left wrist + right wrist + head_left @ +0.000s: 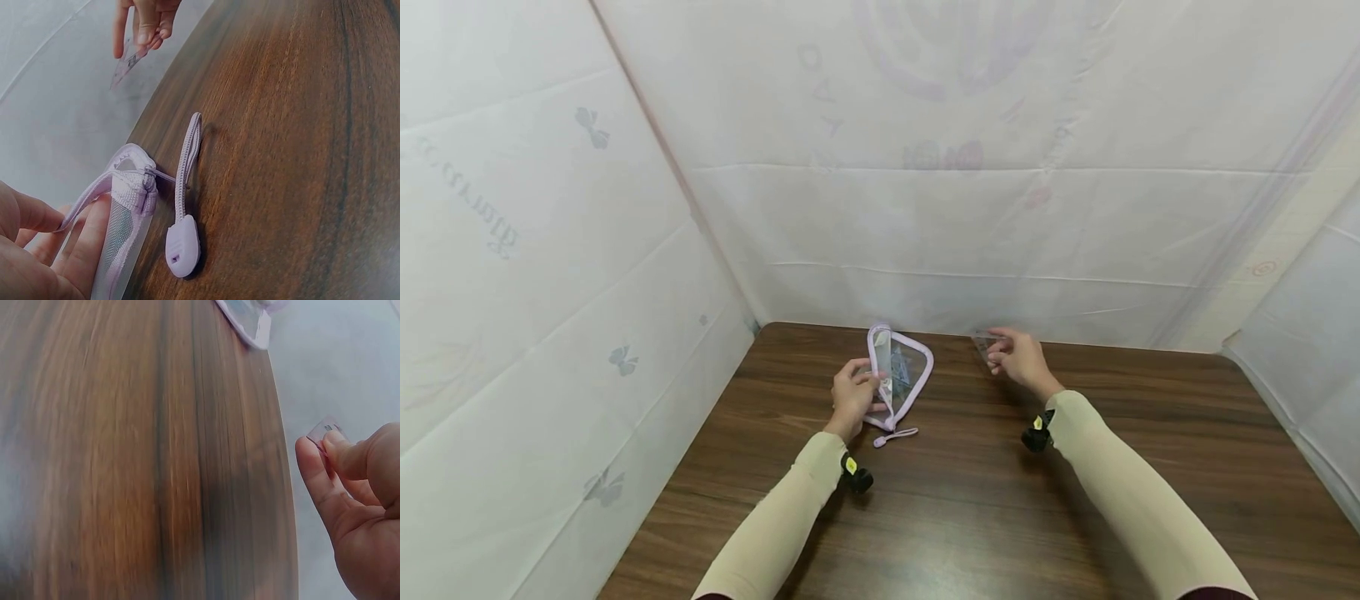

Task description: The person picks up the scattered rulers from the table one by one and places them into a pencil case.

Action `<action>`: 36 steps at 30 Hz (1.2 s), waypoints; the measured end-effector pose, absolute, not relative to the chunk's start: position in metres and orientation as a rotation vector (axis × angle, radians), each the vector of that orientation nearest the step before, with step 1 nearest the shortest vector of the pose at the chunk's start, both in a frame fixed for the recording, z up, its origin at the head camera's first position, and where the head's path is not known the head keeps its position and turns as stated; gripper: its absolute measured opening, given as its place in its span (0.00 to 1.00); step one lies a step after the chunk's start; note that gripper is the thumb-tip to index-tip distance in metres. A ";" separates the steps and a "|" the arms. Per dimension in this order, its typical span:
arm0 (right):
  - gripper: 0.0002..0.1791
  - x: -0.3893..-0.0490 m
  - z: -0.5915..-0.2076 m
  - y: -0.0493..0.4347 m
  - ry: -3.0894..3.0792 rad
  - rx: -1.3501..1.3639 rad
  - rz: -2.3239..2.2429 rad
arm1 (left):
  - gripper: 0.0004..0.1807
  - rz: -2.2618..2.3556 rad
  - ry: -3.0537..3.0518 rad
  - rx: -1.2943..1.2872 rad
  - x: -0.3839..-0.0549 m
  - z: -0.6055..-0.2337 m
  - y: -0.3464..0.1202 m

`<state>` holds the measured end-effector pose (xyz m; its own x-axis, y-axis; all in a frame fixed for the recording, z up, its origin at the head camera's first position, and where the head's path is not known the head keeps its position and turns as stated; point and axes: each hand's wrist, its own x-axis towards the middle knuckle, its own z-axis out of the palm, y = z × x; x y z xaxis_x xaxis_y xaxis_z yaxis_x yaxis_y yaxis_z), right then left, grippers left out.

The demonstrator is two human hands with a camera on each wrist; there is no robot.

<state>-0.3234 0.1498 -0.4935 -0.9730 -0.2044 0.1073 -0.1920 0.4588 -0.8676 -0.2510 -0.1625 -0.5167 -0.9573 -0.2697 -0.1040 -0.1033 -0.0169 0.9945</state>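
A clear mesh pouch with lilac zip trim (930, 364) lies near the table's back edge, its mouth spread apart. My left hand (850, 400) grips the near-left side of the opening, thumb and fingers around the lilac edge. Inside the pouch, bluish transparent pieces (900, 371) show. From the zip end hangs a lilac pull tab (183, 250) on a cord loop. To the right of the pouch, my right hand (1022, 360) pinches a small clear set square (128, 62) between thumb and fingers. In the right wrist view part of the set square (325, 430) is hidden by the fingers.
The brown wood-grain table (970, 517) reaches back to a pale sheet wall (880, 225). Another sheet wall (550, 333) stands along the left, and one (1315, 350) on the right. Black wrist cameras (1037, 433) sit below both hands.
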 end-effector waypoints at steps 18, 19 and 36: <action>0.29 -0.330 -0.497 0.099 2.613 -0.379 -1.602 | 0.20 -2.118 -2.120 0.414 -0.252 -0.518 -0.164; 0.29 -0.330 -0.498 0.097 2.611 -0.380 -1.597 | 0.20 -2.120 -2.118 0.414 -0.252 -0.518 -0.164; 0.28 -0.337 -0.505 0.052 2.591 -0.426 -1.574 | 0.18 -2.119 -2.104 0.406 -0.252 -0.516 -0.161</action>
<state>-0.3366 0.0518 -0.5049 -0.9581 -0.2766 0.0750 -0.1940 0.4332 -0.8802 -0.2523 -0.1612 -0.5164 -0.9557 -0.2772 -0.0994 -0.0975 -0.0209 0.9950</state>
